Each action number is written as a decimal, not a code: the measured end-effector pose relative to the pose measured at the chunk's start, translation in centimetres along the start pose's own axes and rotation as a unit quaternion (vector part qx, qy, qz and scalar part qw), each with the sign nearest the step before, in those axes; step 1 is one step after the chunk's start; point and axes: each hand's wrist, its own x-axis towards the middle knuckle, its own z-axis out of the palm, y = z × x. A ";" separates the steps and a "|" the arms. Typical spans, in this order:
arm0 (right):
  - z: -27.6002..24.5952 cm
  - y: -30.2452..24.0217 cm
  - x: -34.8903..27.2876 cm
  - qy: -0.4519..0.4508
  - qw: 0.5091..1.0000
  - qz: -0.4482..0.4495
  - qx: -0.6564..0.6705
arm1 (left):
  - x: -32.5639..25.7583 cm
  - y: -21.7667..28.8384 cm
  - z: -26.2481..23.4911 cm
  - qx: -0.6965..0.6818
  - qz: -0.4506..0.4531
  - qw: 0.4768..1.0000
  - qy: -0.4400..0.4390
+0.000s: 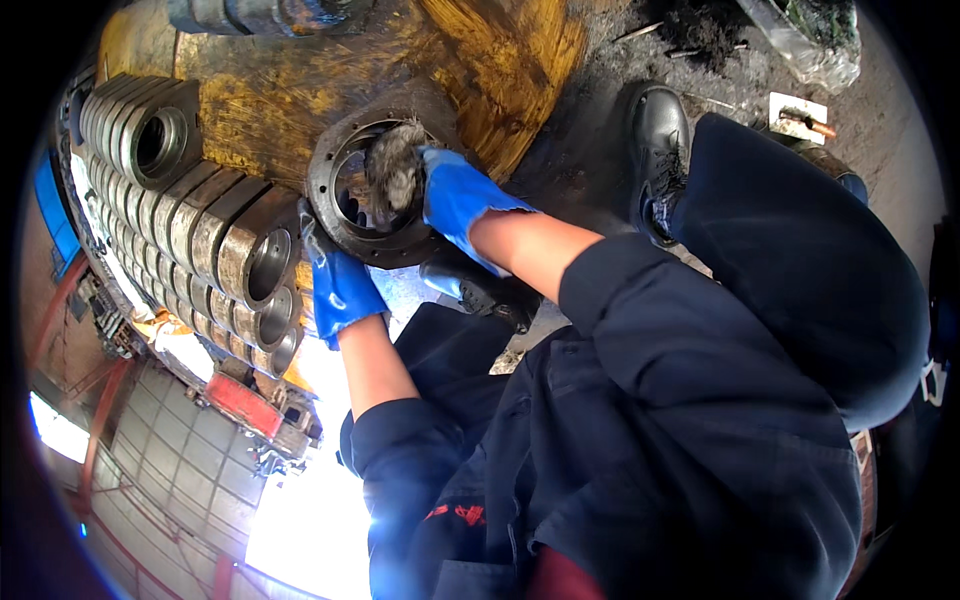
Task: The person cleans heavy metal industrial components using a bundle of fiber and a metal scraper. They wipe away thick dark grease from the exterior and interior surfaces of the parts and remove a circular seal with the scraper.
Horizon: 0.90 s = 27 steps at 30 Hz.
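The flanged metal ring (326,172) lies toward eleven o'clock from the middle of the head view, its open bore turned to the wearer and bolt holes showing around its face. It stands by the near edge of the stained yellow bench (255,105); how far the bench bears its weight cannot be made out.

Inside the bore, toward two o'clock of the ring, sits a grey wad (395,168), cloth or loose fibre, too blurred to tell. The gloved right hand (455,200) comes in from four o'clock, its fingers closed around the wad, mostly hidden behind it. The gloved left hand (337,275) lies against the ring's outer rim at eight o'clock, fingers together; whether the thumb closes behind is not visible.

The wiping appears to be under way rather than finished, since the wad is in the bore. How much of the inner wall is done cannot be judged, as wad and shadow cover much of it; the outer face looks dark and greasy, so work may be left there.

Farther out, toward ten o'clock, bored metal blocks (205,215) stand in stacked rows; nothing shows whether they are done or waiting. A black boot (658,150) is on the floor toward one o'clock.
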 end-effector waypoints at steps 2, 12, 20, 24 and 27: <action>0.2 2.1 0.3 0.033 0.993 -0.098 -0.065 | 1.0 -0.1 -0.1 -0.012 -0.031 0.999 0.000; 3.2 -1.2 3.2 -0.081 0.897 -0.146 -0.409 | 0.9 -0.5 -1.2 0.003 -0.082 0.996 0.027; 5.0 2.7 6.3 -0.207 0.662 -0.292 -0.659 | 1.5 -0.2 -0.3 -0.019 -0.100 0.994 0.035; 3.4 -0.5 4.3 -0.219 0.655 -0.202 -0.694 | 0.8 -0.5 -0.2 -0.036 -0.119 0.991 0.051; 1.5 -3.1 3.6 -0.257 0.632 -0.235 -0.692 | -0.1 -0.3 -0.4 -0.056 -0.134 0.987 0.072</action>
